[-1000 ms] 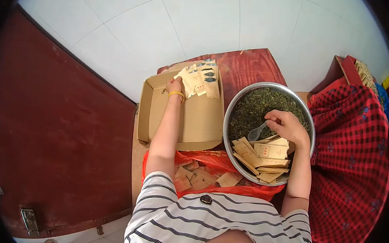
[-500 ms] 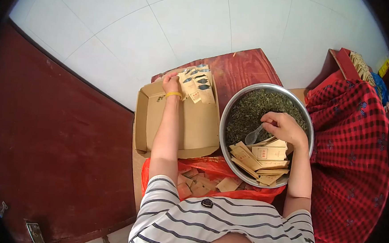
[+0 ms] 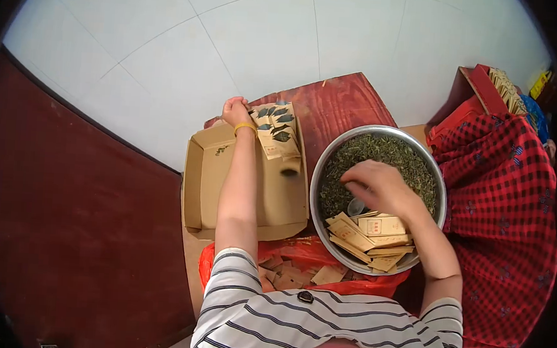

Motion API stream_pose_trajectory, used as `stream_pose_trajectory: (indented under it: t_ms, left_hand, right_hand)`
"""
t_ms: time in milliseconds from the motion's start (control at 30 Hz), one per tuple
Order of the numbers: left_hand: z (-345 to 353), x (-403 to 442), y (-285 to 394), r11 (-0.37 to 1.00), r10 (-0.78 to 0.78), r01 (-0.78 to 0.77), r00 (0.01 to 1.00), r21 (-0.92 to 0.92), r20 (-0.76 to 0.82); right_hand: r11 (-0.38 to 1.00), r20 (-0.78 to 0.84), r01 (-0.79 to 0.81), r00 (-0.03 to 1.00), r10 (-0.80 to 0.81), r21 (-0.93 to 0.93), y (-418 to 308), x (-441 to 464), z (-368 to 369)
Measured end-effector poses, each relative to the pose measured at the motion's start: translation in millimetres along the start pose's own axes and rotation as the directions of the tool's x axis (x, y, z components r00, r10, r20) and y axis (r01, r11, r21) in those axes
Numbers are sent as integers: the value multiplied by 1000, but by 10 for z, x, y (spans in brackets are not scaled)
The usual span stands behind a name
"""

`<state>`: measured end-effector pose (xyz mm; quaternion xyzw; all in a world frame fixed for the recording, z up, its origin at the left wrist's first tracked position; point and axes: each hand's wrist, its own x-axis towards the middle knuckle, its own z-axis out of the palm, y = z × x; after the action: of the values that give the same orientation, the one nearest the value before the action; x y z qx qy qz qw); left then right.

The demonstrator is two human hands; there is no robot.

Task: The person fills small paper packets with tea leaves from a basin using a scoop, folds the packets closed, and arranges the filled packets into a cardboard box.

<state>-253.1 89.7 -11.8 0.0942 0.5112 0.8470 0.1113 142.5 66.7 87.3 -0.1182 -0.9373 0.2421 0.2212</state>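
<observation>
Left hand [image 3: 236, 112] at the box [image 3: 277, 202]; right hand [image 3: 383, 185] over dried leaves [image 3: 382, 147] in the metal basin [image 3: 314, 202].
Left fingers curled beside upper packets [image 3: 271, 149], right fingers drawn together above a spoon [image 3: 355, 207]; grip of either cannot be told. Lifting the spoon would probably call for clearance from the lower packets [image 3: 384, 226], stacked inside the basin. Red print on these, illegible; no brand readable.

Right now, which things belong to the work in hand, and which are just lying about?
Seemingly in use:
- cardboard tray with paper packets
- metal basin with dried leaves, more packets
- clear spoon
- red plastic bag, holding packets

Seemingly just lying about:
- red checked cloth
- blue plastic
</observation>
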Motion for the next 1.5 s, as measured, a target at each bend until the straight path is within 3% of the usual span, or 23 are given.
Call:
stream_pose_trajectory:
  t_ms: [67, 133, 167, 233, 267, 333, 367, 433, 500, 533, 633, 700, 800, 933, 967, 1100, 1167, 1300, 1333, 1367, 1400, 1467, 1500]
  left_hand:
    - [25, 91, -57, 1000, -8, 8, 1000, 7, -20]
    - [-13, 120, -155, 998, 10, -5, 997, -56, 81]
    - [29, 113, -171, 993, -5, 9, 1000, -116, 28]
    - [3, 121, -108, 991, -29, 40, 996, -126, 88]
    - [-6, 144, -63, 988, -45, 66, 988, -138, 148]
    - [-117, 244, 9, 994, -78, 90, 982, -65, 173]
    - [-176, 276, 40, 997, -83, 82, 973, 15, 214]
    - [-338, 337, 89, 992, -96, 73, 963, 100, 250]
    - [-476, 353, 135, 957, -82, -2, 957, 291, 278]
    - [-504, 322, 135, 957, -87, 6, 959, 290, 268]
    - [-561, 214, 152, 977, -132, 93, 970, 192, 204]
    - [-559, 144, 122, 948, -267, 288, 950, -132, 161]
    - [-482, 89, 3, 892, -323, 367, 926, -264, 198]
    - [-369, 71, -128, 761, -392, 441, 897, -475, 204]
    - [-342, 40, -160, 756, -398, 446, 894, -479, 204]
    - [-201, -48, -48, 739, -439, 512, 859, -439, 263]
    - [-155, -31, -66, 769, -422, 503, 863, -394, 278]
    - [-181, -10, -115, 907, -329, 402, 865, -129, 378]
    - [-180, -6, -83, 938, -303, 346, 845, -19, 441]
    - [-183, -10, -51, 938, -301, 346, 846, -24, 439]
    - [-192, -30, 2, 962, -257, 271, 850, 38, 459]
    - [-237, -54, 153, 978, -208, 183, 851, 100, 482]
    - [-283, -62, 248, 969, -10, -95, 908, 229, 419]
  right_hand:
    - [968, 161, 214, 968, -192, -132, -142, 232, 249]
    - [928, 313, 373, 881, -354, -3, -284, 443, 734]
    - [912, 379, 405, 835, -399, 67, -301, 519, 1052]
    - [908, 611, 412, 738, -286, -73, -388, 819, 1331]
    - [905, 617, 418, 733, -288, -74, -327, 902, 1366]
    - [956, 344, 294, 898, -274, -6, -210, 1053, 1404]
    - [954, 351, 298, 893, -281, 5, -154, 1083, 1392]
    - [999, 383, 43, 923, -51, 30, -28, 1111, 1339]
    - [999, 446, 18, 895, -2, -31, 17, 1150, 1315]
    - [995, 499, -3, 865, 50, -95, 31, 1163, 1306]
    - [982, 518, 34, 853, 68, -185, 92, 1233, 1452]
    - [972, 509, 73, 859, 53, -224, 105, 1277, 1548]
    - [972, 560, 14, 819, 124, -235, 73, 1360, 1662]
    - [926, 436, -152, 848, 301, -345, 66, 1543, 1828]
    - [909, 414, -223, 834, 365, -353, 57, 1579, 1879]
    - [907, 321, -218, 884, 340, -360, 123, 1751, 2125]
    - [904, 421, -265, 816, 395, -335, 128, 1855, 2172]
    - [953, 355, -234, 889, 291, -193, 298, 1825, 2212]
    - [933, 334, -352, 873, 356, -76, 271, 1822, 2128]
    - [889, 320, -456, 849, 420, 43, 232, 1832, 2051]
    - [891, 320, -452, 851, 417, 40, 275, 1860, 2078]
    - [800, 234, -549, 833, 500, 242, 445, 1969, 2244]
    - [803, 231, -543, 837, 496, 246, 513, 2014, 2321]
